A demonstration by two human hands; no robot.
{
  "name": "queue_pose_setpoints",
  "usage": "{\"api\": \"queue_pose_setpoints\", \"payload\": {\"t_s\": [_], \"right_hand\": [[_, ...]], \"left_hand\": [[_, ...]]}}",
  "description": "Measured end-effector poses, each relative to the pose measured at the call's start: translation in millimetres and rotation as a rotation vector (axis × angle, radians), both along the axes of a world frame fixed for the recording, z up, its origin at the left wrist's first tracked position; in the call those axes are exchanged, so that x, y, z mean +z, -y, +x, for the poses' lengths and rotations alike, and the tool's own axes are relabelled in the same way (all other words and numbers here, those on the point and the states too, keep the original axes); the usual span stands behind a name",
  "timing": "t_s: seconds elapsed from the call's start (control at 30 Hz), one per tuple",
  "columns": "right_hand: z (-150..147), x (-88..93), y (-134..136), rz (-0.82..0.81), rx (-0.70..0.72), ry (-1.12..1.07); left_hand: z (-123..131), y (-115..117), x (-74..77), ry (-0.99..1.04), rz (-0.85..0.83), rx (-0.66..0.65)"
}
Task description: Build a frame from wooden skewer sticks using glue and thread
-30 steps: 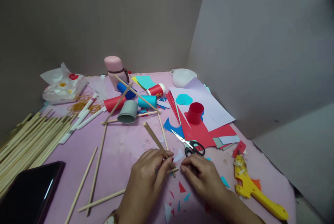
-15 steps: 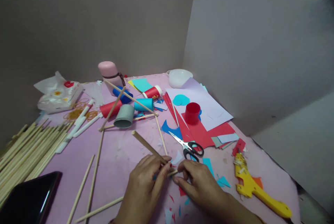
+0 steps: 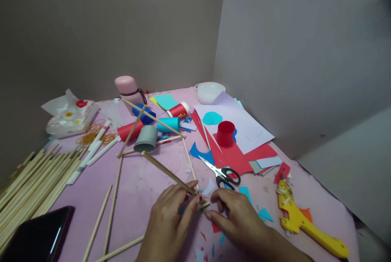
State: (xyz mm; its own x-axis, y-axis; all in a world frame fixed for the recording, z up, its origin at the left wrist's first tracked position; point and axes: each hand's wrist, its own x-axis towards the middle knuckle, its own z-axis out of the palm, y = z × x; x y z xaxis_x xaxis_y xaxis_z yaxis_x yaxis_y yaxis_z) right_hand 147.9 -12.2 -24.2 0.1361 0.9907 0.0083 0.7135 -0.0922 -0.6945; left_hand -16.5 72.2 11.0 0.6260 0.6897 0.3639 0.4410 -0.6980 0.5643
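My left hand [image 3: 172, 217] is closed round the near end of a pair of wooden sticks [image 3: 165, 171] that slant up and to the left over the pink tabletop [image 3: 137, 180]. My right hand [image 3: 235, 217] pinches at the same joint, fingertips meeting the left hand's where several stick ends cross [image 3: 203, 204]. Another thin stick [image 3: 189, 160] runs from that joint away to a stick frame [image 3: 143, 125] resting on paper cups. What the right fingers pinch is too small to make out.
Scissors [image 3: 221, 172] lie just beyond my right hand. A yellow glue gun [image 3: 305, 225] lies at the right edge. Red and lilac paper sheets [image 3: 241, 139] with a red cup [image 3: 226, 132], a stick bundle [image 3: 33, 180] on the left, a black phone [image 3: 33, 233], and paper scraps surround me.
The raised pair of sticks has tilted lower and further left. Both hands have stayed together at the joint, with the right fingers closing in on it.
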Motion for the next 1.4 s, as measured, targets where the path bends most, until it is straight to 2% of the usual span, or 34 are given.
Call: {"api": "queue_pose_setpoints", "payload": {"t_s": [0.2, 0.5, 0.73, 1.4], "right_hand": [[1, 4.8, -1, -0.018, -0.008, 0.02], [2, 7.4, 1, -0.013, 0.005, 0.013], [12, 14.4, -1, 0.102, 0.011, -0.037], [2, -1.3, 0, 0.096, 0.07, -0.108]], "left_hand": [[0, 1, -1.1, -0.012, -0.021, -0.01], [6, 5, -8.8, -0.047, -0.147, -0.066], [9, 8, -18.8, -0.076, -0.266, -0.06], [12, 9, -24.0, -0.097, -0.191, -0.078]]}}
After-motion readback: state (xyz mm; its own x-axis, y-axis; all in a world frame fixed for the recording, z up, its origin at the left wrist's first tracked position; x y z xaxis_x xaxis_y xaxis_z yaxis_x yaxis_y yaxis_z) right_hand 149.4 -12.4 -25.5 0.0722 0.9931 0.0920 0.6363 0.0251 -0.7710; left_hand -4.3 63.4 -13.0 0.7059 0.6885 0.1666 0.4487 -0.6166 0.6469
